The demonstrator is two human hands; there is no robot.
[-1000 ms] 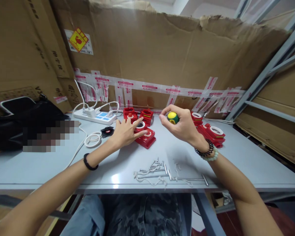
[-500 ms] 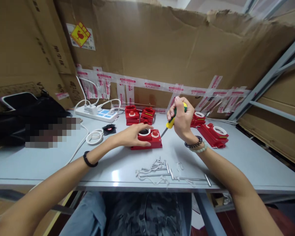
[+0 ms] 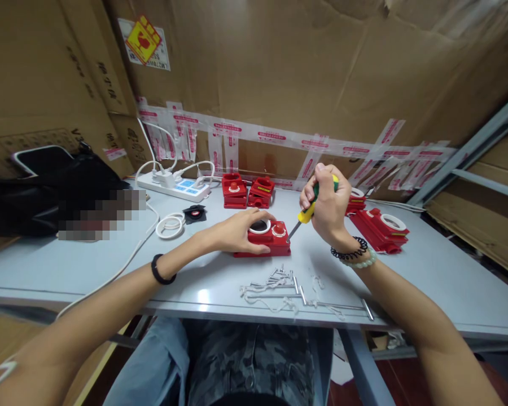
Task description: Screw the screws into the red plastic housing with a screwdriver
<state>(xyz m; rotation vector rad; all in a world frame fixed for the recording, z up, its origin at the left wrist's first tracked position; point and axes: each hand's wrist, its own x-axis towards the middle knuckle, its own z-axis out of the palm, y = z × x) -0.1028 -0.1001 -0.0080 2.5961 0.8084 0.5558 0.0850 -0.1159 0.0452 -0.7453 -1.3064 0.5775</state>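
Observation:
My left hand (image 3: 237,231) presses down on a red plastic block (image 3: 267,242) with a white ring on top, near the middle of the grey table (image 3: 427,282). My right hand (image 3: 330,206) is closed around a yellow and green screwdriver (image 3: 309,210). The screwdriver slants down to the left, its tip at the right end of the block. Both wrists wear bands.
More red blocks stand behind (image 3: 248,192) and to the right (image 3: 381,228). A heap of metal pins (image 3: 288,287) lies near the front edge. A white power strip (image 3: 173,189), a coiled cable (image 3: 171,225) and a black bag (image 3: 51,192) are on the left. Cardboard walls in the back.
My right hand turned the screwdriver from butt-end up to tip down and brought it to the block. My left hand turned the red block square to me and settled on it.

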